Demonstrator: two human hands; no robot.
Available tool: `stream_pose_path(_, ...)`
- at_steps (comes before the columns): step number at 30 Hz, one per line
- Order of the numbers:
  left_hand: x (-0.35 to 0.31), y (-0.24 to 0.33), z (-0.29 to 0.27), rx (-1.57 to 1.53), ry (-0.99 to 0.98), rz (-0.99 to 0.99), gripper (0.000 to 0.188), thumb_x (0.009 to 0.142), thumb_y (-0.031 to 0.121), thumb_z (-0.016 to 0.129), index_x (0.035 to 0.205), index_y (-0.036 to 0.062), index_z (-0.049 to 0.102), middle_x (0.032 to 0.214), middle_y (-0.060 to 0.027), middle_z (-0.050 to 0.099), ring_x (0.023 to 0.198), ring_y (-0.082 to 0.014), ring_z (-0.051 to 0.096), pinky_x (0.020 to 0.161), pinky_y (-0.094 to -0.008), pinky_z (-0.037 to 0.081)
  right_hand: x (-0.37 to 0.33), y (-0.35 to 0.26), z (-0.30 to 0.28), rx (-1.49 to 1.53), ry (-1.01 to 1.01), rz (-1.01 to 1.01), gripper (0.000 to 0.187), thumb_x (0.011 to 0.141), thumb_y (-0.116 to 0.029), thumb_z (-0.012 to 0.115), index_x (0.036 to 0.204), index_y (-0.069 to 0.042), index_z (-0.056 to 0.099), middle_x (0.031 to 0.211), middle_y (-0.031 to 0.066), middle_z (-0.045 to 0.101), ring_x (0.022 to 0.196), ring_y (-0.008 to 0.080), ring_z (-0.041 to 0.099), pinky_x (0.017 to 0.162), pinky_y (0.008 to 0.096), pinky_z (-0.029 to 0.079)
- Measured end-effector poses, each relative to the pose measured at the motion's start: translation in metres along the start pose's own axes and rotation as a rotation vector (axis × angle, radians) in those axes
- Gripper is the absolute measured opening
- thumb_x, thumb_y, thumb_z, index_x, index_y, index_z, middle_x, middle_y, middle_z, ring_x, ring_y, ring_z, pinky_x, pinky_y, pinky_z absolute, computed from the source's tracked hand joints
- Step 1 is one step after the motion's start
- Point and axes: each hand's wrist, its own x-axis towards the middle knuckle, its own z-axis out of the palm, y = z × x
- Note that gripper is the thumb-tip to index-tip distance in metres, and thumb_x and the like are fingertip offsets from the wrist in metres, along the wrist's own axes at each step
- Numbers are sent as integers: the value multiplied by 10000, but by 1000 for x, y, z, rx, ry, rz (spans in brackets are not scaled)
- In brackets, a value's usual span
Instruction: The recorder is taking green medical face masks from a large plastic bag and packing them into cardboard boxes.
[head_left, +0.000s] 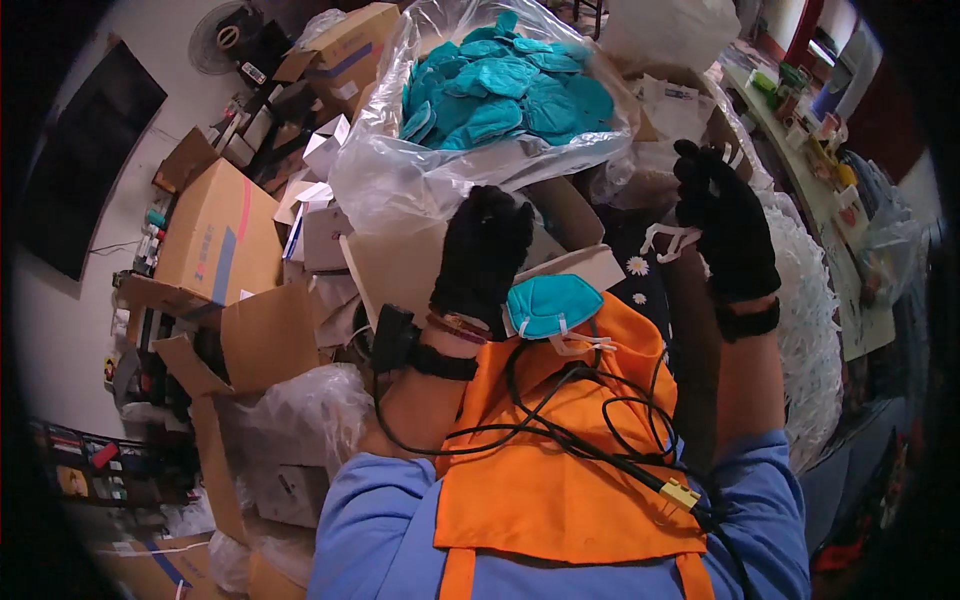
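Cluttered cardboard boxes [215,235], teal cup mask [552,305] on lap, right hand [728,225] grip pinching white straps [668,240], left hand [482,255] curled empty.

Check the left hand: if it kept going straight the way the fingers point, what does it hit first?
Most likely the clear plastic bag of teal masks. The left hand points up and away toward the bag's lower bulge, just beyond the knuckles. Depth is unclear; the cardboard flap behind the hand may come first.

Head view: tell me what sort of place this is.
Probably a packing or sorting workroom, crowded like a storeroom. A clear plastic bag heaped with teal face masks sits ahead, open cardboard boxes pile up at left, and both gloved hands work over an orange apron.
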Motion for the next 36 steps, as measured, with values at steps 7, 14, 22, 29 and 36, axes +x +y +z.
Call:
stream_pose_path(7,-14,-19,71,132,-49,-404,258,888,146,611,1127,57,578,1082,-121,621,966,-270,615,827,-378,509,-1,3,11,-351,20,-93,375,929,-107,561,1291,-15,519,1250,63,579,1053,116,577,886,247,474)
stream_pose_path(14,-9,-53,82,1075,-346,397,332,692,173,755,967,80,594,862,-138,579,795,-329,557,665,-419,446,-3,6,24,-68,13,51,333,950,-123,524,1265,-19,540,1164,56,607,1038,136,583,919,277,475)
stream_pose_path(22,-20,-49,79,792,-533,237,485,808,191,716,1226,68,504,1124,-148,580,1006,-274,607,877,-358,506,-4,19,16,-36,3,32,305,946,-98,521,1242,-43,572,1058,3,599,904,73,556,774,203,456)
stream_pose_path(29,-32,-30,91,990,-544,239,367,919,152,589,1241,38,454,1149,-98,536,1101,-266,579,965,-399,485,-3,25,14,-7,0,-1,279,944,-61,491,1203,-41,595,944,-28,578,799,54,523,705,193,434)
stream_pose_path(36,-27,-58,74,148,-413,-297,327,958,229,539,1235,60,497,1161,-97,556,1049,-264,603,864,-427,534,-4,18,22,-141,22,21,286,928,-33,502,1198,-34,595,924,-21,578,790,64,528,707,202,443)
